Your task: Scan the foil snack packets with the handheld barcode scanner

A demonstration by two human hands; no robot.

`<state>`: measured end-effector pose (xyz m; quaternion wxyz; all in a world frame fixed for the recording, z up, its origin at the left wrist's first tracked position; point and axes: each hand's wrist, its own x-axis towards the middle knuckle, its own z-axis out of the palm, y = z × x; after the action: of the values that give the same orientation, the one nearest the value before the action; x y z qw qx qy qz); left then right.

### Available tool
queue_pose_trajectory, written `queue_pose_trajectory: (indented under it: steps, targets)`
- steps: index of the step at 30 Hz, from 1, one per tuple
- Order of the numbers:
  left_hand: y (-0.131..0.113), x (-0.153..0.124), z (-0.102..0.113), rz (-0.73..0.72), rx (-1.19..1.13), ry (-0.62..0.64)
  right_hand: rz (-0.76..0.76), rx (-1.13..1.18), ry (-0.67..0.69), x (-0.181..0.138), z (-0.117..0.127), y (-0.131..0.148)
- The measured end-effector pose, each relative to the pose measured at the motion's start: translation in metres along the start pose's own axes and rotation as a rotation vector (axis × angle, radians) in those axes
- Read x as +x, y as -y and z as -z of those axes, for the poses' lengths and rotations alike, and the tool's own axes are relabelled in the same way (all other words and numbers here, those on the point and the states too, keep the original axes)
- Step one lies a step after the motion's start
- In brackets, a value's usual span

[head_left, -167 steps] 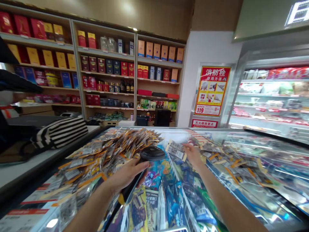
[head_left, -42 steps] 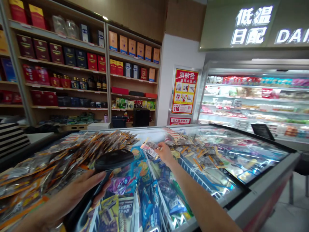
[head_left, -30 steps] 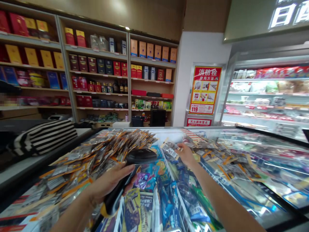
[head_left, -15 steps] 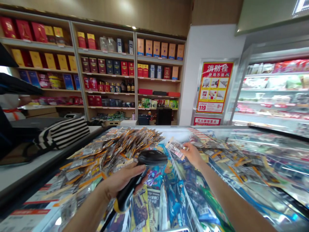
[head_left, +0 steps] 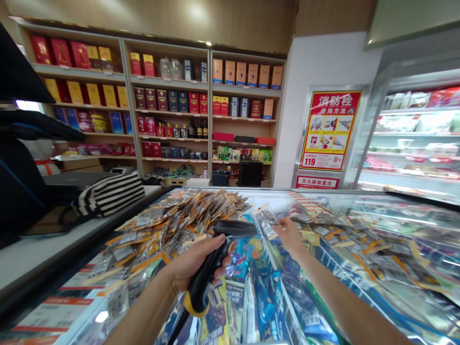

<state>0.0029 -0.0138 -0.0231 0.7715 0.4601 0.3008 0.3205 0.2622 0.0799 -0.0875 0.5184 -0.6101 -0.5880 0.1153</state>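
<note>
My left hand [head_left: 196,261] is wrapped round the handle of a black barcode scanner [head_left: 204,280] with a yellow ring and a cable at its lower end. The scanner's head points right, toward a small clear packet [head_left: 266,220]. That packet is pinched in my right hand [head_left: 290,235], slightly tilted; what it contains is too small to tell. Left of the scanner lies a big heap of similar packets [head_left: 179,215] with orange edges, on the freezer's glass top. Beneath both hands, bagged frozen goods [head_left: 233,306] lie in wire-divided compartments.
More packets [head_left: 373,244] are spread on the glass at the right. A striped bag [head_left: 111,194] rests on the counter at the left, near a person in dark clothing [head_left: 17,187]. Shelves of boxes [head_left: 168,100] and a red poster [head_left: 330,129] stand behind.
The whole view has shifted, so things sit further right. Both hands keep their grip on scanner and packet; the packet is turned slightly and its printed label shows less.
</note>
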Motion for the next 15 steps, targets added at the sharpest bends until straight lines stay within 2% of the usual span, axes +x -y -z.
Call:
queue_pose_trajectory:
  steps: [15]
  targets:
    - [-0.0007, 0.0004, -0.0009, -0.047, 0.040, -0.076, 0.048, -0.030, -0.020, -0.0050, -0.0051, 0.0028]
